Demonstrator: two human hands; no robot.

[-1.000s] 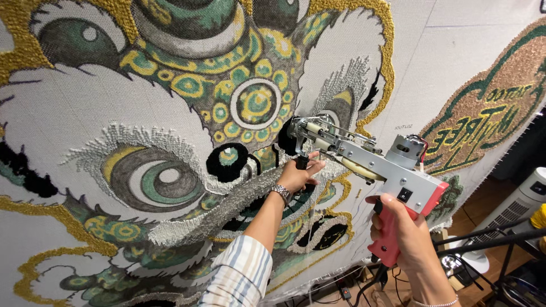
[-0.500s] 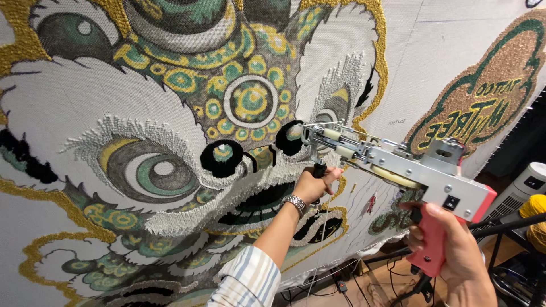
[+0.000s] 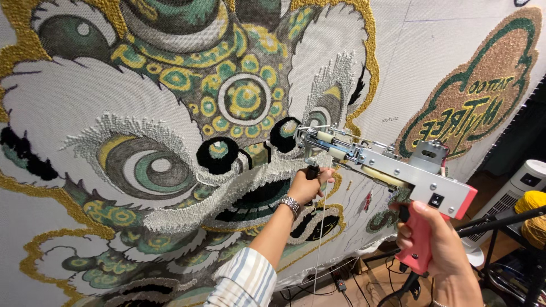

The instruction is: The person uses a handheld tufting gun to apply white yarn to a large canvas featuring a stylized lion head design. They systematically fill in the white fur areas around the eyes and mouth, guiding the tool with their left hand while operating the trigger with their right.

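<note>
While the right hand [image 3: 435,241] closes around the pink pistol grip low at the right, the tufting gun [image 3: 392,170] reaches from it up and leftward, its silver body level with the cloth. Farther out, the left hand [image 3: 307,185], with a metal watch at its wrist and a striped sleeve [image 3: 242,281] behind, is wrapped around the gun's black front handle. Beyond, the gun's tip meets the stretched cloth [image 3: 409,68], where a tufted lion face [image 3: 227,113] in green, gold and white fills the frame.
</note>
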